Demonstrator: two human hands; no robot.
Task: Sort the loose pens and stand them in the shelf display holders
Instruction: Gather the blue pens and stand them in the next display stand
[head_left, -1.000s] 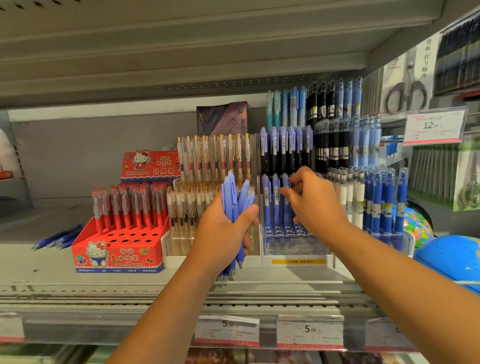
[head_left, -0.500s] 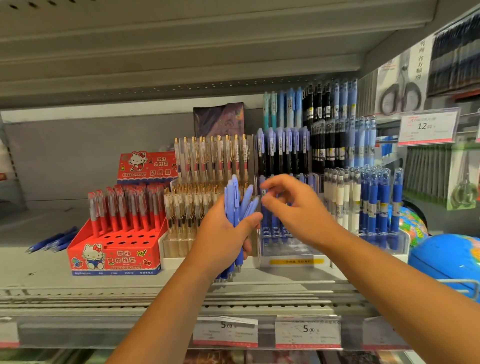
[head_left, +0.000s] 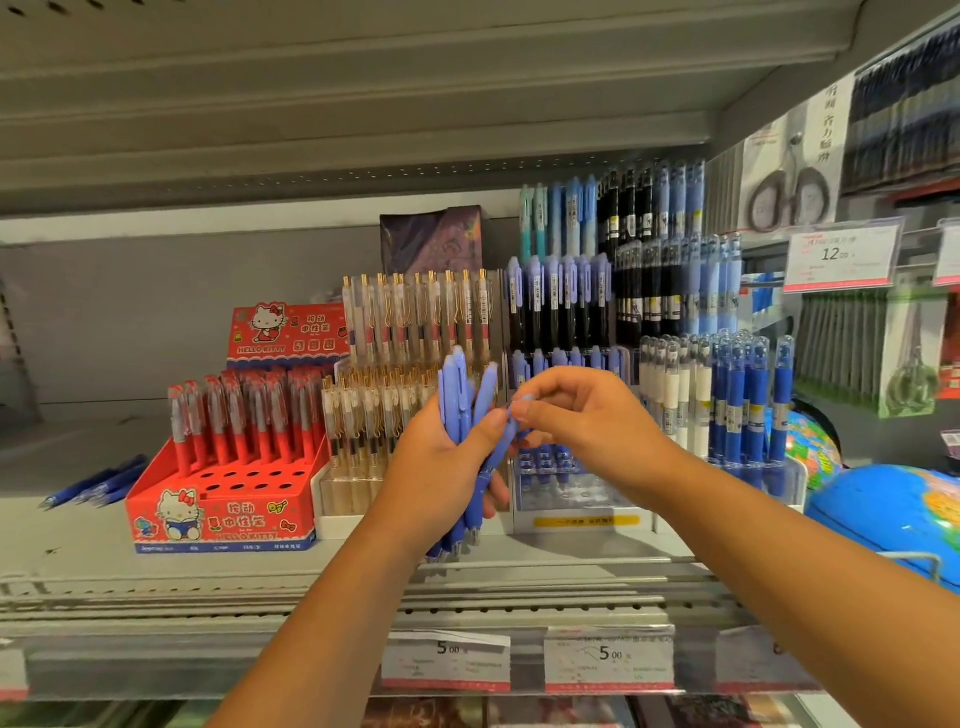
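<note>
Partway: your left hand (head_left: 441, 470) gripped the pen bundle (head_left: 456, 400), your right hand (head_left: 589, 431) pinched one of them, and the clear holder (head_left: 576, 501) had unfilled front slots.

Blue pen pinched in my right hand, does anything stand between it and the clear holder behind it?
Nothing visible does. The right hand pinches the top of one blue pen, which lies against the bundle gripped in the left hand. The clear holder sits directly behind, and its front slots look empty.

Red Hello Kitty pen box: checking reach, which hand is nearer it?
Left. The left hand, gripping blue pens, is just right of the box; the right hand is farther right.
</note>
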